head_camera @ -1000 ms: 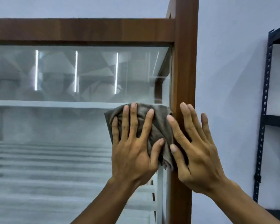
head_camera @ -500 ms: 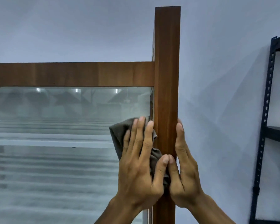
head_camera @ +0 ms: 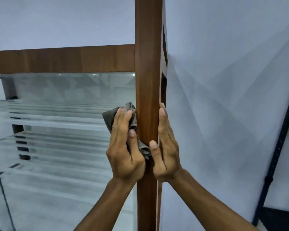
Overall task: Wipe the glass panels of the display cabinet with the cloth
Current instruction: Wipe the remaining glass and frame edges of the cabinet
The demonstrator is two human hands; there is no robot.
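The grey cloth [head_camera: 109, 120] was pressed against the glass panel [head_camera: 57, 164], hard up beside the wooden corner post [head_camera: 148, 80]. This edge strip would best be wiped with even pressure, the cloth being kept tight into the corner. The left hand [head_camera: 123, 147] was laid over the cloth with nearly straight fingers [head_camera: 122, 120]. The right hand [head_camera: 167, 154] was rested outstretched along the post, with nothing grasped.

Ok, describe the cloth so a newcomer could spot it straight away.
Find the tall brown wooden post in the middle of the view; the glass panel lies to its left. The cloth is the crumpled grey-brown rag pressed against that glass right beside the post, under the left hand. It is the only soft, wrinkled thing among hard wood and glass.
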